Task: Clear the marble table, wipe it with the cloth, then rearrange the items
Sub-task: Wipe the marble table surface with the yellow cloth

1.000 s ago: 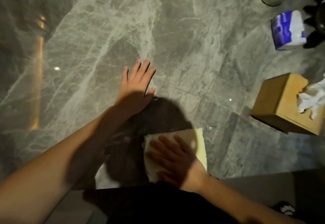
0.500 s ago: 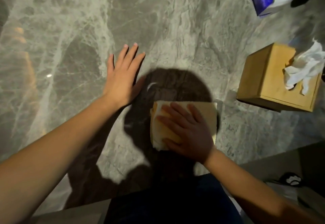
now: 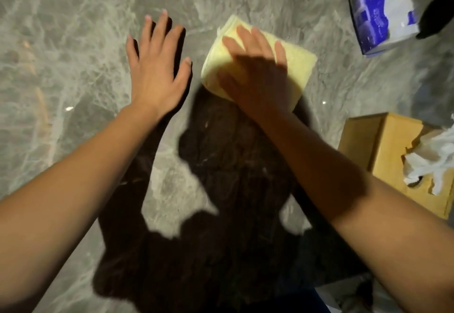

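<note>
A folded yellow cloth [image 3: 298,69] lies flat on the grey marble table [image 3: 73,54]. My right hand [image 3: 255,72] presses down on the cloth with fingers spread, covering its near left part. My left hand [image 3: 157,67] rests palm-down on the bare marble just left of the cloth, fingers apart, holding nothing. A dark shadow of my head and arms falls across the marble below both hands.
A wooden tissue box [image 3: 383,150] with white tissue [image 3: 434,163] sticking out stands at the right edge. A blue and white tissue pack [image 3: 383,13] lies at the top right, with a dark object [image 3: 437,10] beside it.
My right hand has pushed the cloth away from the table's near edge toward the far side. My left hand stays flat on the marble beside it.
</note>
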Motion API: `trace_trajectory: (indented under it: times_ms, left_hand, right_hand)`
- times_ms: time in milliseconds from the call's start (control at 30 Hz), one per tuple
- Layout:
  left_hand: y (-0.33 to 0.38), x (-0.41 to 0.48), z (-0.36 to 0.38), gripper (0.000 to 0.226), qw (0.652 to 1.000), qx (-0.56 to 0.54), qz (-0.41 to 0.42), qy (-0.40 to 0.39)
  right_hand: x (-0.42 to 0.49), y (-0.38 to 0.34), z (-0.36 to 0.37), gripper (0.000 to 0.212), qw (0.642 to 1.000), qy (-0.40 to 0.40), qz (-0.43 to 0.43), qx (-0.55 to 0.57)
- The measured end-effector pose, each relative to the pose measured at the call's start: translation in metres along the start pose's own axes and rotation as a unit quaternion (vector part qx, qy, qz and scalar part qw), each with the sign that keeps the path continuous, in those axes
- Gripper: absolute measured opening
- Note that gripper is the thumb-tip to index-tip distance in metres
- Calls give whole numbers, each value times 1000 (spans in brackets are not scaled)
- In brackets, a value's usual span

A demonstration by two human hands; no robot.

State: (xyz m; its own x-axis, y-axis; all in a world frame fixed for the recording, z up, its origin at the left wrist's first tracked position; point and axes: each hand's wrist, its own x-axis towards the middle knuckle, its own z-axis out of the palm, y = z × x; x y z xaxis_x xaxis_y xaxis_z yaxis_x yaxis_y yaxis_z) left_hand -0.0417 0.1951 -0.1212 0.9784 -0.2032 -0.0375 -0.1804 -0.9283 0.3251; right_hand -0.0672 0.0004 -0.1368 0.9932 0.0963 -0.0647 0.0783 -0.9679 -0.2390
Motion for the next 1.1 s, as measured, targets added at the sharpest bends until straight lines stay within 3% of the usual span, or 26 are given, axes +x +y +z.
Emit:
trace_trajectory:
  times_ms: [333, 467, 600, 833, 1100]
  left_hand:
    - [-16, 79, 7, 57, 998, 56, 6, -6]
    - [-15, 79, 13, 56, 997, 80, 3, 3]
    - [-17, 79, 12, 57, 998, 67, 14, 8]
    - [-14, 78, 10, 52, 1000, 13, 5, 14]
    - [-18, 80, 4, 59, 999, -40, 6, -6]
  right_hand:
    - [167, 30, -26, 62, 998, 32, -59, 16]
    - [211, 44, -37, 61, 991, 48, -124, 26]
    - [231, 48, -36, 65, 991, 34, -126, -14]
    - [208, 43, -32, 68, 993, -14, -103, -55]
    - [74, 15, -24, 68, 997, -29, -65, -27]
